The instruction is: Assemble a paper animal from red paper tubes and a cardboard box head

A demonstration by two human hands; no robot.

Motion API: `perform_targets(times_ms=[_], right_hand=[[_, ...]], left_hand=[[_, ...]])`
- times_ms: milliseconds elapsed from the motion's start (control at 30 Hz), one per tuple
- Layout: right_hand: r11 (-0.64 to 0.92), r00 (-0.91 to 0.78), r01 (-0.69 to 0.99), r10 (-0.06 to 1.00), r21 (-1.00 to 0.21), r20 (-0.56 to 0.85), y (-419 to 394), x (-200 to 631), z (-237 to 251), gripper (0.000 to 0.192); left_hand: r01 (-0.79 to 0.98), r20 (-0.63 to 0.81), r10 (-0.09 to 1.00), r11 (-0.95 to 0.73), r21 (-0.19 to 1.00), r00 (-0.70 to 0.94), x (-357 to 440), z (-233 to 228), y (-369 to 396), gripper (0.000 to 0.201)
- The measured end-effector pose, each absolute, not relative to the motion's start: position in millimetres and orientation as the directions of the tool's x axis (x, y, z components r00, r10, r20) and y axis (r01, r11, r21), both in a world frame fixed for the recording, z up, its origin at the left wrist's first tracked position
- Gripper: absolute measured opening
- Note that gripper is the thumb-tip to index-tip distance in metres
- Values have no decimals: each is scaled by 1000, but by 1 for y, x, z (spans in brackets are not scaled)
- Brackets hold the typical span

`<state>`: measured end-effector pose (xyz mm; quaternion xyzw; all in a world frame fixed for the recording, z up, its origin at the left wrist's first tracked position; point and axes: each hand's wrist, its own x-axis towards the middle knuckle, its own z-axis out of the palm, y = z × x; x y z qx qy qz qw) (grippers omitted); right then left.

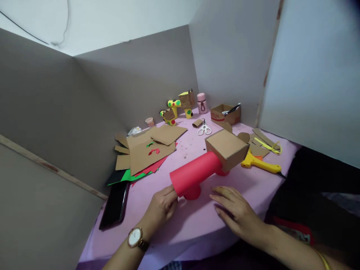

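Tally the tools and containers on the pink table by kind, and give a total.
Scissors: 1
Yellow glue gun: 1
Open cardboard box: 1
Pink bottle: 1
Small paper cup: 1
Black phone: 1
Total: 6

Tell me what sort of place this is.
Probably a small craft workstation, boxed in by plain partition boards. The pink table holds cut cardboard pieces on coloured paper, scissors and a yellow glue gun. The left hand steadies a red paper tube model.
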<state>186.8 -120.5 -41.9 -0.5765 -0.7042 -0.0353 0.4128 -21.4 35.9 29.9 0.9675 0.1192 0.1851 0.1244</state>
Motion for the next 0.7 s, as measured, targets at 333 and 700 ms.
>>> perform_targets(times_ms=[333, 700], right_hand=[[305, 39, 827, 807, -472, 589, -118, 187, -46, 28], [287, 54, 834, 808, -471, 587, -119, 186, -43, 25]], left_hand=[[191, 324, 270, -948, 255, 907, -20, 36, 36, 30], [177, 325, 255, -952, 252, 911, -21, 34, 37, 34]])
